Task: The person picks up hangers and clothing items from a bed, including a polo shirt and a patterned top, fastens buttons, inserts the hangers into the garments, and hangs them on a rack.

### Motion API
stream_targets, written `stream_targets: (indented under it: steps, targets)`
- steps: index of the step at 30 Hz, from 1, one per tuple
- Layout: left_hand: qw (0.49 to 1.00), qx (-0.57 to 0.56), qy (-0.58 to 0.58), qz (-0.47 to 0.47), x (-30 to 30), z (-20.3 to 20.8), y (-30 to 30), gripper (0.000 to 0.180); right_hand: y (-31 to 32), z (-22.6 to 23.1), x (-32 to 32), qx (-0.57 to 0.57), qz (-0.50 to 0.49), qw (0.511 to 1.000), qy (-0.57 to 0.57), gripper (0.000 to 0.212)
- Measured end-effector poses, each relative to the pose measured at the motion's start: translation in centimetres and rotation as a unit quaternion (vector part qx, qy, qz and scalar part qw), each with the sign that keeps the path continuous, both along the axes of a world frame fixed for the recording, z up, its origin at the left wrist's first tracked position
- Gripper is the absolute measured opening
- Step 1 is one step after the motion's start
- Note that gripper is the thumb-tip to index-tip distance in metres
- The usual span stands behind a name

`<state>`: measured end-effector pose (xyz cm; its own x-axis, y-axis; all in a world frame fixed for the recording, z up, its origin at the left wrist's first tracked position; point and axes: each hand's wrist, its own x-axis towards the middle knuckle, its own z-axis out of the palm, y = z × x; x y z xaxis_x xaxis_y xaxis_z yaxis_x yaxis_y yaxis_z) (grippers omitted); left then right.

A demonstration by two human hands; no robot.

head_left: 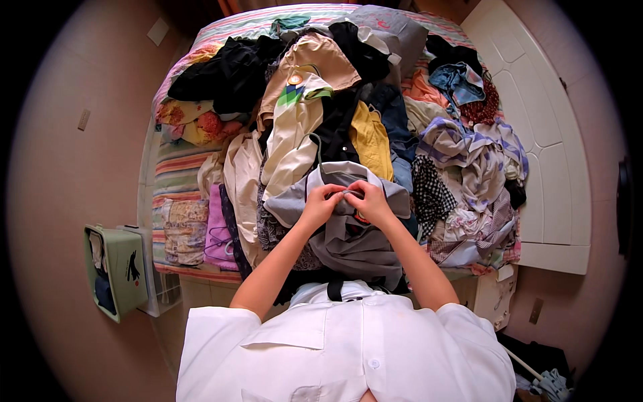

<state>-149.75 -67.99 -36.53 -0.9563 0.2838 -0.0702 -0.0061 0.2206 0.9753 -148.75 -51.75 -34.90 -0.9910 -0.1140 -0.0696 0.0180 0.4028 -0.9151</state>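
A grey shirt (355, 249) with a white collar (326, 173) lies on the near part of the bed. A hanger (317, 145) is inside it, its thin hook rising past the collar. At the shirt's front, just below the collar, my left hand (324, 204) pinches the cloth. My right hand (370, 200) grips the same spot from the other side, fingertips close to the left ones. What exactly lies between the fingertips, a button or the placket edge, is too small to tell. A round orange patch shows partly beneath my right hand.
Heaped clothes cover the bed: cream trousers (293, 149), a yellow garment (372, 139), black clothes (231, 77) and a checked cloth (434, 194). A grey bag (385, 35) sits at the back. The white headboard (546, 147) stands right, a green bin (127, 271) left.
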Motion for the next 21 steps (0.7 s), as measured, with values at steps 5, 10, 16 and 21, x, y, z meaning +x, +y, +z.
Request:
stream_targets:
  steps: [5, 10, 16, 21]
  targets:
    - [0.972, 0.180, -0.153, -0.008, -0.2, -0.5, -0.5, 0.020, -0.2, -0.8, -0.2, -0.081, -0.002, 0.995, -0.051, 0.020]
    - [0.996, 0.080, -0.037, 0.011, -0.2, -0.1, 0.0, 0.018, -0.3, -1.8, -0.3, -0.131, -0.012, 0.988, -0.078, 0.018]
    - [0.966, -0.163, 0.195, 0.042, 0.6, 1.2, 0.8, 0.015, -0.7, -1.8, -0.5, -0.097, -0.028, 0.994, -0.037, 0.016]
    - [0.934, -0.223, 0.271, 0.070, 1.0, 1.6, 1.4, 0.012, -0.9, -2.1, -0.6, -0.118, -0.056, 0.991, 0.000, 0.016]
